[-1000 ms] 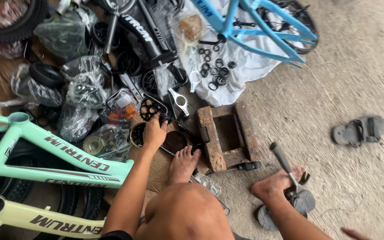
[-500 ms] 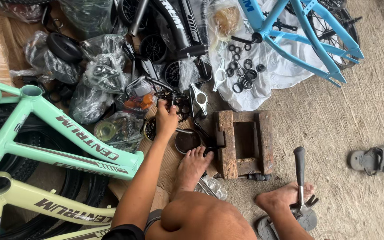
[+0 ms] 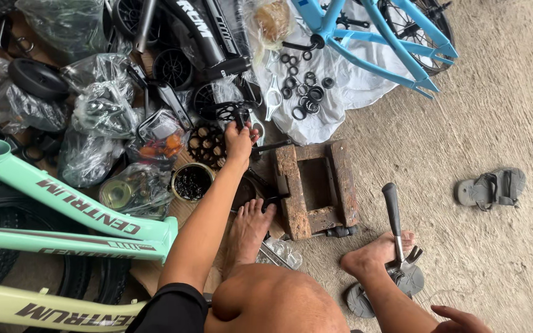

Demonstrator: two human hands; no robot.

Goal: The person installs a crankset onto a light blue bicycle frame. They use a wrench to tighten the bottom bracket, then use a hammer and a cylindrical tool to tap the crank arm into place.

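Green bicycle frame (image 3: 63, 216) at the left, wooden block (image 3: 316, 188) in the middle of the floor. Left hand (image 3: 239, 140) stretched forward, grip pinching a black pedal (image 3: 232, 112) beside the black chainring (image 3: 206, 145). Right hand (image 3: 458, 319) low at the edge, fingers loosely spread, near the hammer (image 3: 396, 228).

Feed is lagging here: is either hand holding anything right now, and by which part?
The left hand grips a black pedal at its near end. The right hand, at the frame's bottom edge, holds nothing.
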